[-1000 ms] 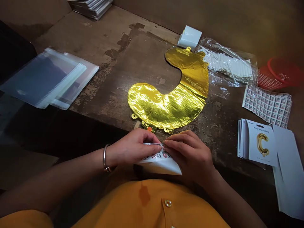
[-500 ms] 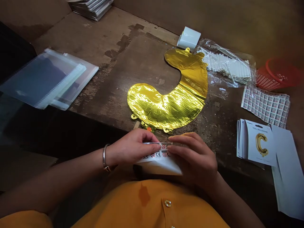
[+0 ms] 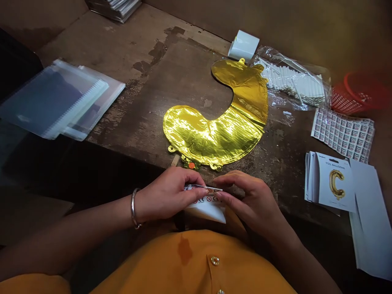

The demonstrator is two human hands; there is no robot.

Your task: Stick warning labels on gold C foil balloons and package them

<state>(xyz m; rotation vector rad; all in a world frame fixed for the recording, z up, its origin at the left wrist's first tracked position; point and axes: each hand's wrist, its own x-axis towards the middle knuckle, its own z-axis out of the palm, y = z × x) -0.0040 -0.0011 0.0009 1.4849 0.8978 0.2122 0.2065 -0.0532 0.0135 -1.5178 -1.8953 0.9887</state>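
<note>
My left hand (image 3: 171, 191) pinches a white sticker sheet (image 3: 210, 213) printed with CE marks and red warning symbols. Its lower part curls over in front of my shirt, and its upper edge is bent up between the hands. At the right end of that edge, the thumb and fingertips of my right hand (image 3: 255, 198) close on the sheet; whether a single sticker is between them is too small to tell. Just beyond the hands, a flat gold foil balloon (image 3: 211, 139) shaped like a C lies on the table (image 3: 137, 134). An orange dot marks its near edge.
Clear plastic sleeves (image 3: 67, 98) lie at left. On the right are balloon cards (image 3: 335, 183), white card sheets (image 3: 372, 220), another sticker sheet (image 3: 343, 132), a bag of white sticks (image 3: 294, 81) and a red basket (image 3: 352, 96). A curled white sheet (image 3: 244, 45) sits behind the balloon.
The sheet's upper edge has bent up, and its curled lower part has shifted left. My right hand's fingers have drawn in closer around the edge. The balloon stays in place.
</note>
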